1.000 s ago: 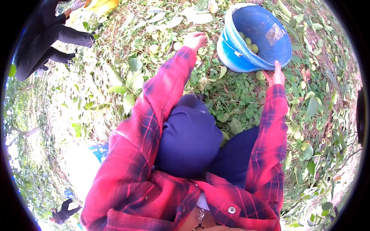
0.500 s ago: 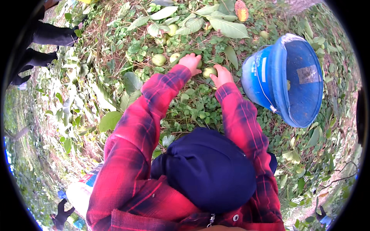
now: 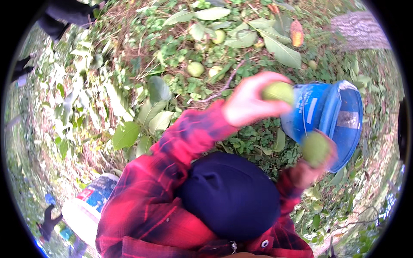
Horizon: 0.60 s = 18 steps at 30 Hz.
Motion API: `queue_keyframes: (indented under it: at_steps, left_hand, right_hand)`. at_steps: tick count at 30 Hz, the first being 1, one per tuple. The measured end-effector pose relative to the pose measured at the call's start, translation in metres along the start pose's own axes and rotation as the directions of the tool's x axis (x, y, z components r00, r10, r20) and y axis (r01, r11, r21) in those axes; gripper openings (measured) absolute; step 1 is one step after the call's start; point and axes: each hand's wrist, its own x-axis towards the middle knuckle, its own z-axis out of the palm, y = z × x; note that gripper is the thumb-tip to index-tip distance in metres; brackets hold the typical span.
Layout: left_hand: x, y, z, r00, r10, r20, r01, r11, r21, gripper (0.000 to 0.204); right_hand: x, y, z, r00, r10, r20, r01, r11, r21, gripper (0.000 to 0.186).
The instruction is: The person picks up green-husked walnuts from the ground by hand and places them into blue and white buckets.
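Observation:
My left hand (image 3: pixel 246 102) is raised off the ground, its fingers and thumb curled round a round green fruit (image 3: pixel 278 93) beside the bucket's wall. Lower and to the right, my blurred right hand (image 3: pixel 309 173) grips a second round green fruit (image 3: pixel 315 149), close to the rim of the blue bucket (image 3: pixel 346 142). The bucket lies tipped, its mouth facing right. Farther off, several like fruits rest among the plants, among them a pale green one (image 3: pixel 195 69) and one partly behind a leaf (image 3: pixel 216 72).
Broad fallen leaves (image 3: pixel 282 50) and low green plants cover the ground. A tree trunk (image 3: pixel 360 30) stands at the far right. On my left is a white bucket (image 3: pixel 81 210) with a coloured label. Dark-clothed legs (image 3: pixel 64 15) of another person show at the far left.
Both hands have lifted from the plants and moved right toward the bucket, each now with a round green fruit in it. My view has shifted, and more of the white bucket shows.

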Motion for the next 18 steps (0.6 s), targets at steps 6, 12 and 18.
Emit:
queue_keyframes:
  at_steps: [6, 12, 18]
  left_hand:
    - [0.03, -0.014, 0.095, 0.865, 0.468, 0.181, -0.487, 0.699, 0.524, 0.053]
    - [0.006, -0.047, -0.106, 0.785, 0.443, -0.432, 0.352, 0.255, 0.901, 0.019]
    - [-0.008, -0.073, -0.182, 0.879, -0.014, -0.477, 0.459, -0.243, 0.854, 0.032]
  right_hand:
    - [0.038, -0.025, -0.064, 0.884, -0.376, -0.278, -0.006, 0.585, -0.811, 0.045]
    - [0.03, -0.003, 0.064, 0.985, -0.174, 0.017, 0.174, 0.963, -0.205, 0.016]
    - [0.057, 0.119, 0.246, 0.467, 0.247, 0.849, 0.503, 0.716, -0.485, 0.028]
